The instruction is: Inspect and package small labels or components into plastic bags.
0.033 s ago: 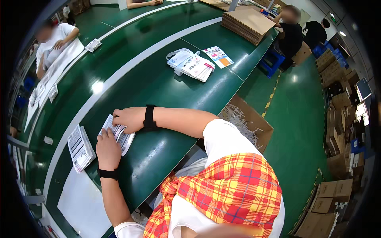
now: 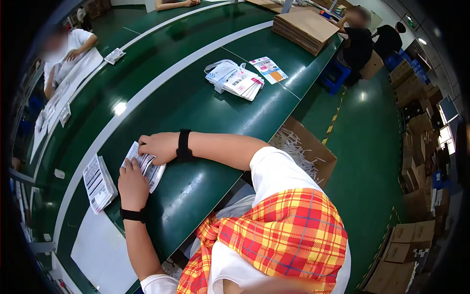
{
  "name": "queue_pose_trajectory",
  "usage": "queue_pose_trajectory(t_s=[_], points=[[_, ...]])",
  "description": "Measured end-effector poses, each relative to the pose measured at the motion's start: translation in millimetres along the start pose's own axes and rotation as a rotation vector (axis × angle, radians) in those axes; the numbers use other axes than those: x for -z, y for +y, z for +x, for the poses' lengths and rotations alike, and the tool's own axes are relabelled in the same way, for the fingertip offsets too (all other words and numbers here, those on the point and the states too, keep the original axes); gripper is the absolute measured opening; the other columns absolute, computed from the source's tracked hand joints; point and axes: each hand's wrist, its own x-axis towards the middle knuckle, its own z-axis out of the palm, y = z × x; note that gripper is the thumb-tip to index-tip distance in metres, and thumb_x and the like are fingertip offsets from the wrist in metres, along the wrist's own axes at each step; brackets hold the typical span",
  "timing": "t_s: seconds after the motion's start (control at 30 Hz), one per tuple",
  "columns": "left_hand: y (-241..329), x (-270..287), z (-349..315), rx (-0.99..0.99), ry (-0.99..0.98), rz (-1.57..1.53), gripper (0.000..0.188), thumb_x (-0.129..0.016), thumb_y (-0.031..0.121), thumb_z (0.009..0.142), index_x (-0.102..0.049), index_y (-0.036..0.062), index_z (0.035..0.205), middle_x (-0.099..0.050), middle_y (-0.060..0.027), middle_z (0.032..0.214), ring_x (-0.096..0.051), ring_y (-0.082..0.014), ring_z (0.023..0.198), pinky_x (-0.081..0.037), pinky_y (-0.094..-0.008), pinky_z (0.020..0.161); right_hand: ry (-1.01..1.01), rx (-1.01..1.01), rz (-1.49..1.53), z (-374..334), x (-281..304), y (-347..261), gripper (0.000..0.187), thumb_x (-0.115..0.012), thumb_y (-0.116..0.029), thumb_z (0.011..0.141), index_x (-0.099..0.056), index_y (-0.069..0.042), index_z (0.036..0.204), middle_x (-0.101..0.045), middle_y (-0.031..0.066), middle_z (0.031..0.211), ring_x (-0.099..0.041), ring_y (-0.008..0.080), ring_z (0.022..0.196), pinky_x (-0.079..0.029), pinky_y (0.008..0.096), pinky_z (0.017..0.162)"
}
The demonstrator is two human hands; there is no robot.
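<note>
My left hand (image 2: 133,188) and my right hand (image 2: 159,148) meet over a small stack of white printed packets (image 2: 155,175) on the green table. The right fingers curl over the far part of the stack. The left fingers lie close together on its left side, with the thumb side toward the right hand. Both hands cover much of the stack, so its underside is hidden. Just left of them lies a second stack of white printed packets (image 2: 99,185), touched by neither hand. Each wrist wears a black band.
Farther along the green table (image 2: 196,122) lie a bundle of white packets (image 2: 240,81), a flat orange-and-white packet (image 2: 269,69) and a cardboard stack (image 2: 306,27). A white sheet (image 2: 103,250) lies near my left forearm. A carton of white strips (image 2: 303,152) stands beside the table. Co-workers sit around.
</note>
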Motion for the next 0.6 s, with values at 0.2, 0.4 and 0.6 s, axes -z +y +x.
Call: queue_pose_trajectory(t_s=[0.2,0.4,0.6], points=[[4,5,0,0.013,-0.021,0.005,0.057,-0.063,0.015,0.088,-0.049,-0.0021,0.14,-0.048,-0.0217,0.146,-0.051,-0.0373,0.125,-0.048,-0.0414,0.102,-0.02,-0.012,-0.016,-3,5,-6,0.045,-0.068,-0.017,0.079,-0.06,-0.004,0.121,-0.051,0.0189,0.132,-0.062,0.038,0.103,-0.051,0.0432,0.092],[7,11,-1,0.011,-0.047,0.017,0.056,-0.063,0.016,0.09,-0.048,-0.0014,0.141,-0.048,-0.0219,0.146,-0.05,-0.0373,0.127,-0.048,-0.0415,0.103,-0.015,0.008,-0.044,-4,4,-5,0.045,-0.068,-0.018,0.079,-0.06,-0.003,0.121,-0.052,0.0184,0.132,-0.062,0.038,0.104,-0.051,0.0428,0.093],[6,10,-1,0.021,-0.035,0.006,0.056,-0.064,0.015,0.088,-0.049,-0.0021,0.14,-0.048,-0.022,0.147,-0.051,-0.0375,0.126,-0.049,-0.0414,0.101,-0.027,-0.02,-0.035,-4,6,-8,0.046,-0.068,-0.017,0.08,-0.06,-0.003,0.123,-0.051,0.0184,0.133,-0.061,0.0378,0.107,-0.05,0.0429,0.095]])
